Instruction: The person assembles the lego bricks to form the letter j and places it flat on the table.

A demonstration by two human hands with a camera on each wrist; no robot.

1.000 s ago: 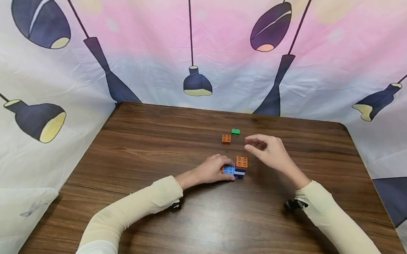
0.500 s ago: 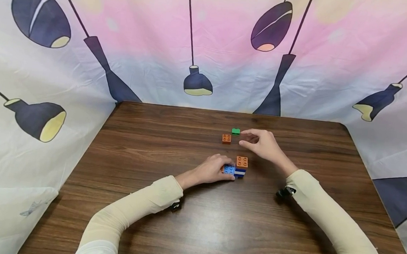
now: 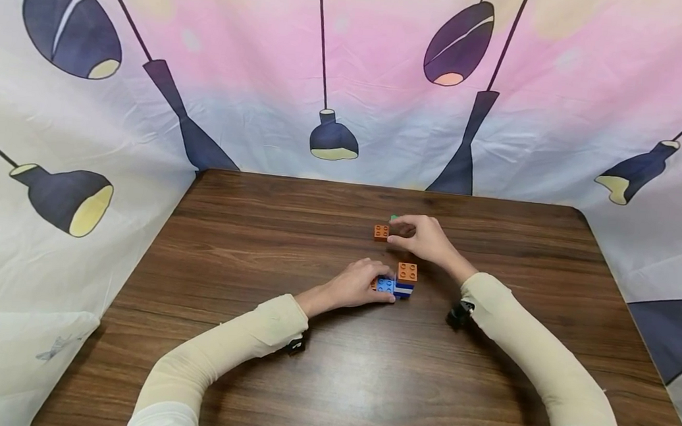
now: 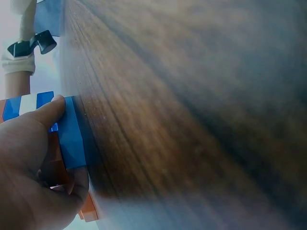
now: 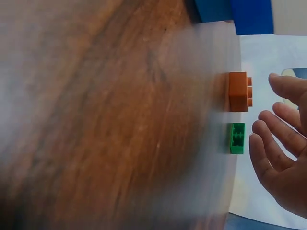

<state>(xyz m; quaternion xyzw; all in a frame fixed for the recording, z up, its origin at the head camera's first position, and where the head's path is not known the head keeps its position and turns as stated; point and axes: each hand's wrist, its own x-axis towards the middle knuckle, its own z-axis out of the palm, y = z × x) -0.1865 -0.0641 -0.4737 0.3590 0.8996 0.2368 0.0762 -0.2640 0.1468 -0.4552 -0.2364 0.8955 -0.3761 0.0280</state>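
My left hand (image 3: 355, 285) grips a small toy-brick build by its light blue brick (image 4: 73, 136), thumb on the near side. On the build's right end rises a stack with dark blue and white layers (image 3: 403, 290) and an orange brick (image 3: 407, 272) on top. Another orange brick sits partly hidden under the left fingers. My right hand (image 3: 428, 239) hovers, fingers loosely bent and thumb apart, holding nothing. Beside its fingertips are a loose orange brick (image 5: 237, 92) and a smaller green brick (image 5: 237, 139), the green one mostly covered by the hand in the head view.
The bricks lie on a dark wood-grain table (image 3: 329, 384), toward its far half. A printed cloth (image 3: 268, 69) with lamp drawings hangs behind the table and along its sides. A small black camera (image 3: 460, 315) is worn at the right wrist.
My right hand has moved left and slightly away from me, up to the loose orange and green bricks, now covering most of the green one. The left hand keeps its grip in place.
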